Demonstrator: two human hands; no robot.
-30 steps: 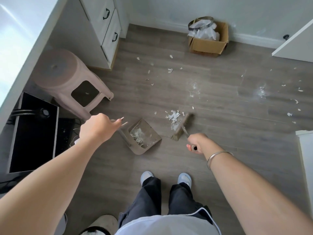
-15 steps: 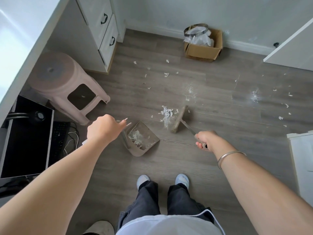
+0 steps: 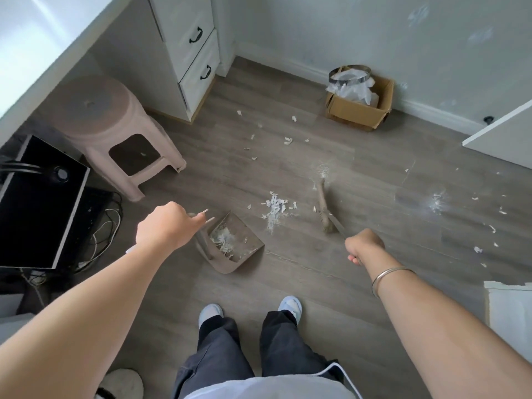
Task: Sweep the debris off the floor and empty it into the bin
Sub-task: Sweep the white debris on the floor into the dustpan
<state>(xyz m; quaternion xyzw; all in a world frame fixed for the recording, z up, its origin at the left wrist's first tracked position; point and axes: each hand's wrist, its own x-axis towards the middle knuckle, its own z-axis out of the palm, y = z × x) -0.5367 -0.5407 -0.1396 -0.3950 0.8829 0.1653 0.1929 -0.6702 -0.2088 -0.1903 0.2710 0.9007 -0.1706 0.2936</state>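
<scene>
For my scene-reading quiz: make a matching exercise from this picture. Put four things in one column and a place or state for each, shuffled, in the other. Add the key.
Things
1. dustpan
2. broom
3. stool
4. cardboard box

Places or states
A. holds a white bag
B. gripped by the right hand, right of the swept pile
C. pale pink, beside the drawers
D. gripped by the left hand, scraps already in it

Pairs: 1-D, 2-B, 3-C, 4-A
</scene>
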